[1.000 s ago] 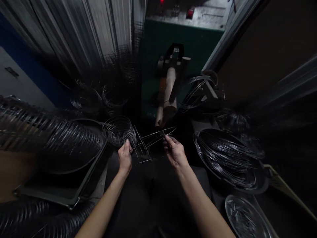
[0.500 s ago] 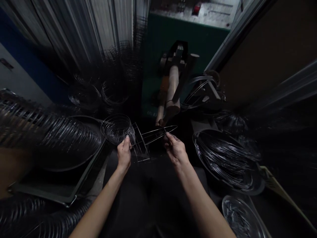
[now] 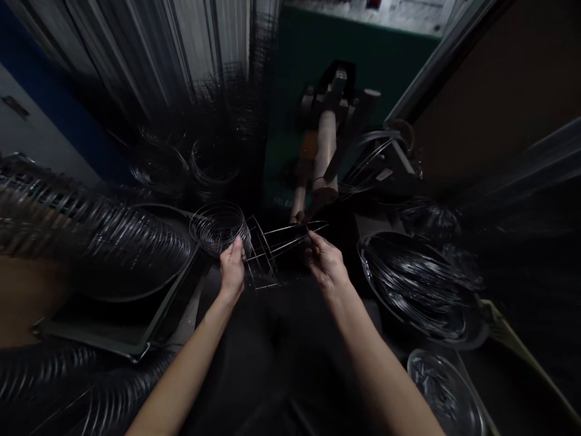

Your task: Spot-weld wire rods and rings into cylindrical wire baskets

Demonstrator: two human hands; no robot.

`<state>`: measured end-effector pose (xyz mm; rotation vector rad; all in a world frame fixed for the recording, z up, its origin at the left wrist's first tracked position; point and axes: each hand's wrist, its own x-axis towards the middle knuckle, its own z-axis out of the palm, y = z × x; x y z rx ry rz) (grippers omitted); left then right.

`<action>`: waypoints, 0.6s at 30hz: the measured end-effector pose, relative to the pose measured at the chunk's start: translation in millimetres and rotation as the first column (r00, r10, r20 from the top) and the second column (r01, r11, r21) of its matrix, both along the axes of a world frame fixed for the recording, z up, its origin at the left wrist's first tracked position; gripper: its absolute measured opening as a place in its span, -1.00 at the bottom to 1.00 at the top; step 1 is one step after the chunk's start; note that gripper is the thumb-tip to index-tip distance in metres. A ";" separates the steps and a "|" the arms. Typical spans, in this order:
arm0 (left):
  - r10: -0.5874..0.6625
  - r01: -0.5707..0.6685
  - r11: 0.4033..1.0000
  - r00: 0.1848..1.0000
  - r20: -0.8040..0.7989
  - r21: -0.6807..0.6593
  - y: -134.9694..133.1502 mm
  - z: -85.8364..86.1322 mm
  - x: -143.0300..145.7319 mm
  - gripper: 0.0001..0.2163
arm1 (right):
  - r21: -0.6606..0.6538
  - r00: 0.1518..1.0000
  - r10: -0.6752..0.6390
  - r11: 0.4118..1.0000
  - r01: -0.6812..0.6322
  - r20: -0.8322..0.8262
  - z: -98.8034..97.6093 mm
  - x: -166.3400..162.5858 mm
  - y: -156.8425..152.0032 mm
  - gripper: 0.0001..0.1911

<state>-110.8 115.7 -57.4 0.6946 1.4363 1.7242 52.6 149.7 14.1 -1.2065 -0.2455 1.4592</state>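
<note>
My left hand (image 3: 233, 266) is closed on the near left part of a thin wire frame (image 3: 265, 286), thumb on top. The frame has a rectangular end near that hand, and long thin wires run from it to the right. These wires pass by the tip of a machine's lower arm (image 3: 298, 209). At that tip my right hand (image 3: 327, 257) is closed in a pinch, its fingertips at the far end of the wires. A short piece seems to stick up from the pinch, too dark to name. Whether the wires touch the machine tip, I cannot tell.
The green machine (image 3: 290, 79) with thick cylindrical arms stands ahead. Coiled wire rings (image 3: 220, 227) lie beside my left hand. More wire rings (image 3: 136, 236) fill the left side. To the right are a basin of wire hoops (image 3: 408, 284) and a clear bowl of small metal pieces (image 3: 436, 387).
The whole view has shifted a little, so everything sits slightly higher and further right. Both hands and the wire frame keep about the same place at the machine tip.
</note>
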 end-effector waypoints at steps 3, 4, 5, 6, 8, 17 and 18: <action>-0.016 0.016 1.000 0.996 0.086 -0.001 -0.8 4.2 1.2 -0.54 | -0.004 1.000 -0.015 1.000 0.015 -0.017 1.2 -0.4 -4.3 -0.91; -0.015 0.015 1.000 0.994 0.113 0.003 -1.0 4.9 2.1 -0.54 | 0.003 1.000 -0.011 1.000 0.011 -0.019 0.9 0.3 -6.6 -0.92; -0.013 0.012 1.000 0.991 0.134 0.007 -1.0 5.4 3.1 -0.54 | 0.011 1.000 -0.004 1.000 0.005 -0.022 0.2 1.5 -9.3 -0.91; -0.010 0.008 1.000 0.989 0.148 0.011 -1.0 5.6 4.0 -0.54 | 0.017 1.000 0.002 1.000 -0.002 -0.027 -1.0 3.1 -12.5 -0.90; -0.001 -0.001 1.000 0.987 0.163 0.016 -0.5 5.8 5.4 -0.52 | 0.027 0.999 0.005 1.000 -0.004 -0.044 -5.0 7.7 -19.5 -0.85; 0.040 -0.045 0.999 0.980 0.194 0.021 10.7 6.3 1.6 -0.52 | 0.025 0.998 0.007 1.000 -0.009 0.060 -19.7 31.0 -33.4 -0.76; 0.040 -0.045 0.999 0.981 0.191 0.022 11.4 5.5 1.1 -0.52 | 0.022 0.999 0.000 1.000 -0.001 0.049 -19.6 32.0 -34.1 -0.76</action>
